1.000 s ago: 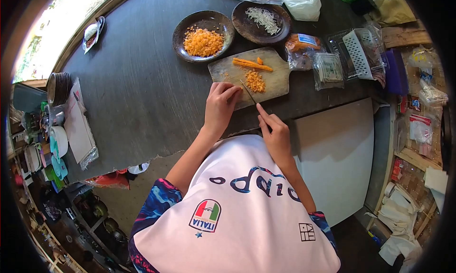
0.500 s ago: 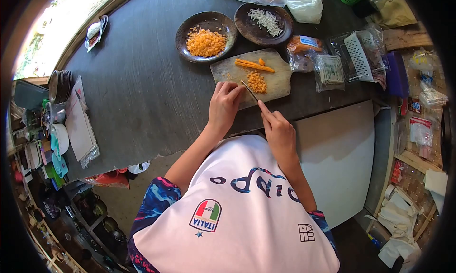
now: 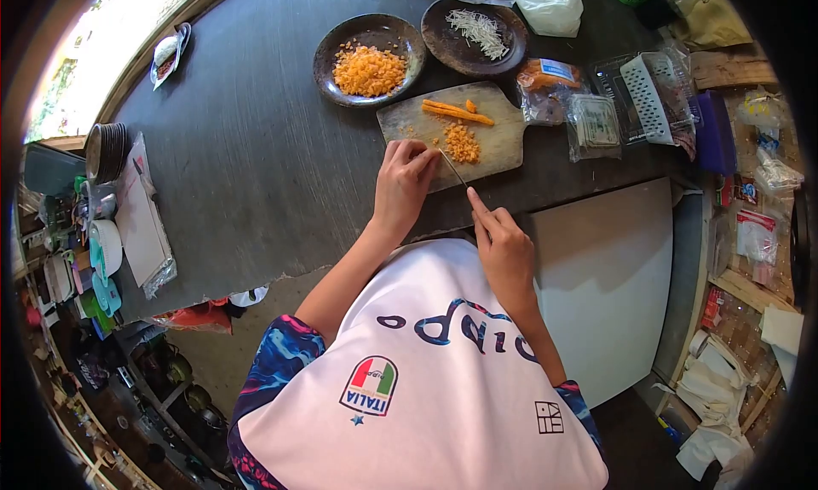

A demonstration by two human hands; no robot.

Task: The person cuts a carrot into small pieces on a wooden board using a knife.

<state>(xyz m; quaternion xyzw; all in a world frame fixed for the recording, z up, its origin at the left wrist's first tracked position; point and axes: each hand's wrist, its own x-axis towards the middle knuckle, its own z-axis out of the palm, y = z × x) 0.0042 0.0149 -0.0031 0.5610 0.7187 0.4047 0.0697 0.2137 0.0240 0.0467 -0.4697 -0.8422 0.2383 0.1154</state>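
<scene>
On the wooden cutting board (image 3: pixel 503 145), my right hand (image 3: pixel 504 251) grips a knife (image 3: pixel 454 169) by its handle, the thin blade angled toward my other hand. My left hand (image 3: pixel 402 183) is closed at the board's near left edge, fingertips pinched beside the blade tip; whatever they hold is hidden. Just beyond the blade lies a small heap of finely diced carrot (image 3: pixel 462 144). Farther up the board rest a few carrot sticks (image 3: pixel 457 112). Behind the board, a dark round plate (image 3: pixel 325 79) carries a larger pile of diced carrot (image 3: pixel 368 71).
A second dark plate (image 3: pixel 440 47) holds white strips (image 3: pixel 477 33). To the board's right are a packaged orange item (image 3: pixel 545 77), a clear plastic pack (image 3: pixel 594 123) and a white grater (image 3: pixel 648 98). Plastic bags (image 3: pixel 550 6) lie at the back. A pale panel (image 3: pixel 605 294) stands below the table edge.
The right hand and knife have shifted slightly, with the blade now more steeply angled close to the left fingertips. The left hand stays nearly in place. The view has moved a little.
</scene>
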